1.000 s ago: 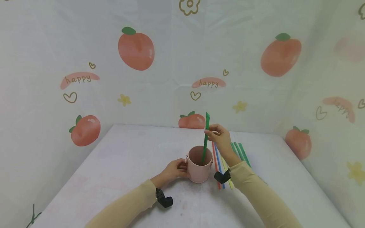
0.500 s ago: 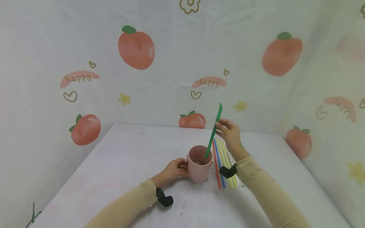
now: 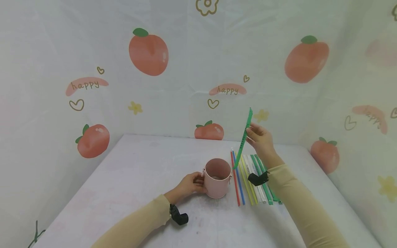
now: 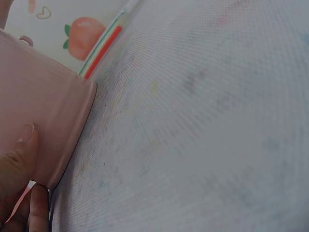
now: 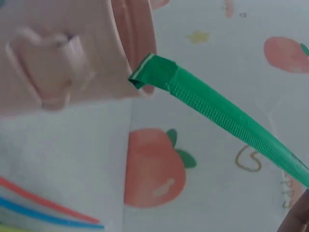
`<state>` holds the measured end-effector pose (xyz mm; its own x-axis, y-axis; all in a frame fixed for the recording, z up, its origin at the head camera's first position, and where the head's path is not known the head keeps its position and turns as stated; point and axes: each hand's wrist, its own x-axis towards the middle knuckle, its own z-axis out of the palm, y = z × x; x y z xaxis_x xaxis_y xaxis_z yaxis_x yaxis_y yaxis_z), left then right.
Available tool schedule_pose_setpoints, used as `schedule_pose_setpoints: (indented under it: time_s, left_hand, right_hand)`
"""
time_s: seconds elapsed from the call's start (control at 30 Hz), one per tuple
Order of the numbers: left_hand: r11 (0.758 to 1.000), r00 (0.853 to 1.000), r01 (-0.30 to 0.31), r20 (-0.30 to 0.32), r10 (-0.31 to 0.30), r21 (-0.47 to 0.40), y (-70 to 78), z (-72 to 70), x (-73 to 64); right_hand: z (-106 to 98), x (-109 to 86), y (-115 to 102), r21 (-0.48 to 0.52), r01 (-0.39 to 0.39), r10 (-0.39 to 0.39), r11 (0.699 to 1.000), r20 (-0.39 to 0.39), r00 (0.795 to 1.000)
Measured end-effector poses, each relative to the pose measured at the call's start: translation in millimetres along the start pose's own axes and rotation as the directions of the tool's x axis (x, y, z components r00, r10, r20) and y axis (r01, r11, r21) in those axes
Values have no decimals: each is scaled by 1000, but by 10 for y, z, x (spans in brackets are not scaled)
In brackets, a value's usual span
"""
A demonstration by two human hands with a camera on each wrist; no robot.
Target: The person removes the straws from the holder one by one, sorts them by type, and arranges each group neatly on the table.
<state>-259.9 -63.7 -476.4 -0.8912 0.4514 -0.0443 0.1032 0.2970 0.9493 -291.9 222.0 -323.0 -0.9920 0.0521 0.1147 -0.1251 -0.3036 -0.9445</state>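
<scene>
A small pink pail [image 3: 216, 188] with side handles stands upright on the table. My left hand [image 3: 188, 184] grips its left side; in the left wrist view the thumb lies against the pail wall [image 4: 43, 92] and fingertips show by its base. To the right and above, my right hand [image 3: 262, 139] pinches a long straw in a green wrapper [image 3: 243, 139] near its upper half, held at a slant. The straw's lower end is outside the pail, just right of the rim. In the right wrist view, the wrapper's folded end [image 5: 154, 71] overlaps the pail's mouth [image 5: 133, 38].
Beside the pail on the right lie a red straw [image 3: 238, 196], a blue straw [image 3: 242, 194], yellow straws [image 3: 253, 197], white-wrapped straws [image 3: 262, 195] and green-wrapped straws [image 3: 268, 197], side by side. A fruit-printed curtain [image 3: 183, 69] hangs behind the white table [image 3: 149, 158].
My right hand has moved up and to the right, drawing the green-wrapped straw out of the pail. My left hand stays on the pail.
</scene>
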Motion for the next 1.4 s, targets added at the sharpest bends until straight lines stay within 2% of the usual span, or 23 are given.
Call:
schedule_pose_setpoints:
  time_s: [0.27,0.47,0.6,0.77,0.93,1.1,1.33,1.4]
  left_hand:
    - [1000,1000,7,-3,-7,-7,-5,-4,10]
    - [1000,1000,5,0,-5,-8,-15,0,10]
    - [1000,1000,-9,6,9,-3,-8,-3,0]
    - [1000,1000,-4,5,4,-9,1,0,-3]
    - [1000,1000,-7,-1,7,-3,-5,1,7]
    - [1000,1000,-18,-6,18,3,38,3,-16]
    - [1000,1000,-18,-5,18,-8,12,5,-1]
    - [1000,1000,-21,-3,21,-14,11,5,-2]
  right_hand:
    - [-300,128,-13,-154,-3,6,988,16,1000]
    - [-548,194,43,-265,-16,13,964,-13,1000]
    - [-702,223,92,-364,-18,7,931,-31,999]
    - [-888,239,155,-519,-21,5,855,-33,999]
    - [-1054,208,214,-617,-73,58,783,-45,997]
    - [-1222,143,278,-672,-130,129,729,-51,990]
    - [-1374,38,328,-658,-205,202,724,-82,976]
    - [-1399,6,351,-673,-216,211,707,-91,973]
